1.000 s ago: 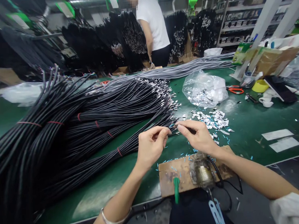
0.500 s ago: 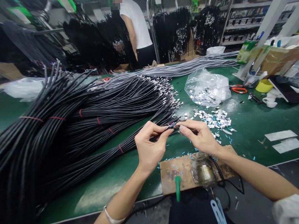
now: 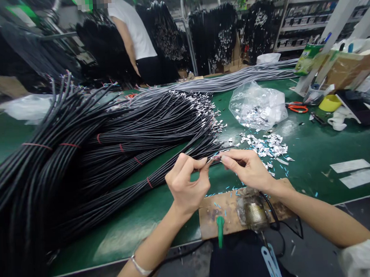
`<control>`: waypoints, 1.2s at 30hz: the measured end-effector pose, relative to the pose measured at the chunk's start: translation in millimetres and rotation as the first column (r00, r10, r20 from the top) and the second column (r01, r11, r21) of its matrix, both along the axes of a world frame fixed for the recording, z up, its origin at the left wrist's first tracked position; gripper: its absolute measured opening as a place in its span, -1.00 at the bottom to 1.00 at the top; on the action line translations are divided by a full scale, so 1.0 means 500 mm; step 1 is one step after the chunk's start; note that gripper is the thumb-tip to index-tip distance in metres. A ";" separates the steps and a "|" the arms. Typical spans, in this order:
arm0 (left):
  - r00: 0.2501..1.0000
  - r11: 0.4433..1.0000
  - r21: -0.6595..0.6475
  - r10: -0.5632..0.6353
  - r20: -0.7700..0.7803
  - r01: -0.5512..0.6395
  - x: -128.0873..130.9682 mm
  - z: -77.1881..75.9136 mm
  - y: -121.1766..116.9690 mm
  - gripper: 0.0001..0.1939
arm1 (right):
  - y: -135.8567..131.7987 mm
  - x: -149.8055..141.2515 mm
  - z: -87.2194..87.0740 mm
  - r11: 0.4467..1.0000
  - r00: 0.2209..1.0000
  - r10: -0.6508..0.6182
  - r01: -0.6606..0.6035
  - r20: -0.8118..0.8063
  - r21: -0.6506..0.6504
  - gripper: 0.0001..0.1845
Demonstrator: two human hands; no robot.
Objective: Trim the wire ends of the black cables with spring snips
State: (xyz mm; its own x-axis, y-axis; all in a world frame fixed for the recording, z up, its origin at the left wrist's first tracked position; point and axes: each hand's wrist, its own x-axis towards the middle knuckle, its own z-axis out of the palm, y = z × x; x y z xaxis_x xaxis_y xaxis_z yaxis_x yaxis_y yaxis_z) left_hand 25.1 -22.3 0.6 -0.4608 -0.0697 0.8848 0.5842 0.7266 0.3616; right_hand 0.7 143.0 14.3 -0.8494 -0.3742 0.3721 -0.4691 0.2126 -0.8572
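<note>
My left hand (image 3: 188, 184) is closed, thumb and forefinger pinched on the thin wires (image 3: 216, 157) at the end of a black cable. From the other side my right hand (image 3: 248, 169) pinches the same cable end, its fingertips close to the left ones. Which single strand each hand grips is too small to tell. Behind and left of the hands lie bundles of black cables (image 3: 134, 135), bound with red ties, their stripped white-tipped ends (image 3: 202, 108) fanning toward the middle of the green table (image 3: 311, 147).
White scraps (image 3: 268, 145) and blue bits lie beyond my right hand, near a clear plastic bag (image 3: 258, 104). Orange-handled scissors (image 3: 297, 107) rest farther right. A wooden board (image 3: 230, 215) with a metal device (image 3: 255, 211) sits at the front edge. A person (image 3: 134, 33) stands behind the table.
My left fingers have shifted slightly left along the wires, and the strands between the hands look different. My right hand has hardly moved. The person behind has moved left.
</note>
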 end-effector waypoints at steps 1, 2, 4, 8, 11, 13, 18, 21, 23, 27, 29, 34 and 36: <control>1.000 1.000 -0.020 0.018 -0.023 -0.018 0.000 -0.002 -0.001 -0.82 | 0.000 0.000 0.000 1.000 1.000 0.001 -0.001 0.005 0.002 -0.71; 0.999 0.999 -0.035 0.032 -0.041 -0.034 0.000 -0.003 -0.001 -0.82 | 0.001 0.000 -0.001 1.000 1.000 0.001 -0.001 0.011 0.006 -0.71; 0.999 0.999 -0.039 0.037 -0.036 -0.038 0.000 -0.003 0.000 -0.84 | 0.001 -0.001 -0.002 1.000 1.000 -0.001 0.001 0.021 0.017 -0.71; 0.983 0.990 0.132 -0.079 0.164 0.058 -0.002 0.004 0.003 -0.88 | 0.001 -0.002 -0.003 0.999 0.999 -0.040 0.041 -0.017 0.032 -0.72; 0.899 0.937 0.299 -0.280 0.337 0.180 -0.008 0.011 0.000 -0.94 | 0.001 -0.003 -0.005 0.997 0.996 -0.066 0.068 -0.053 0.036 -0.72; 0.805 0.892 0.376 -0.408 0.430 0.251 -0.013 0.015 -0.004 -0.95 | 0.002 -0.004 -0.005 0.995 0.994 -0.089 0.092 -0.060 0.033 -0.71; 0.663 0.822 0.509 -0.533 0.526 0.257 -0.018 0.026 -0.012 -0.90 | 0.006 -0.005 -0.005 0.989 0.990 -0.125 0.130 -0.070 0.074 -0.71; 0.730 0.813 0.513 -0.524 0.440 0.274 -0.016 0.029 -0.013 -0.92 | 0.005 -0.003 -0.004 0.993 0.991 -0.103 0.108 -0.089 0.054 -0.72; 0.816 0.852 0.444 -0.452 0.360 0.276 -0.012 0.028 -0.012 -0.92 | 0.005 -0.001 -0.002 0.996 0.991 -0.085 0.088 -0.100 0.029 -0.73; 0.953 0.959 0.218 -0.225 0.205 0.179 -0.003 0.022 -0.007 -0.92 | 0.004 0.003 0.002 0.999 0.993 -0.050 0.051 -0.103 0.013 -0.74; 0.978 0.981 0.141 -0.156 0.140 0.136 0.000 0.018 -0.004 -0.91 | 0.004 0.003 0.004 0.999 0.993 -0.042 0.042 -0.110 0.004 -0.74; 0.987 0.988 0.092 -0.131 0.089 0.123 0.003 0.014 -0.001 -0.88 | 0.005 0.002 0.001 0.999 0.992 -0.040 0.043 -0.120 0.029 -0.73; 0.988 0.989 0.091 -0.126 0.087 0.118 0.003 0.014 -0.002 -0.87 | 0.006 0.002 0.000 0.999 0.993 -0.029 0.033 -0.115 0.037 -0.73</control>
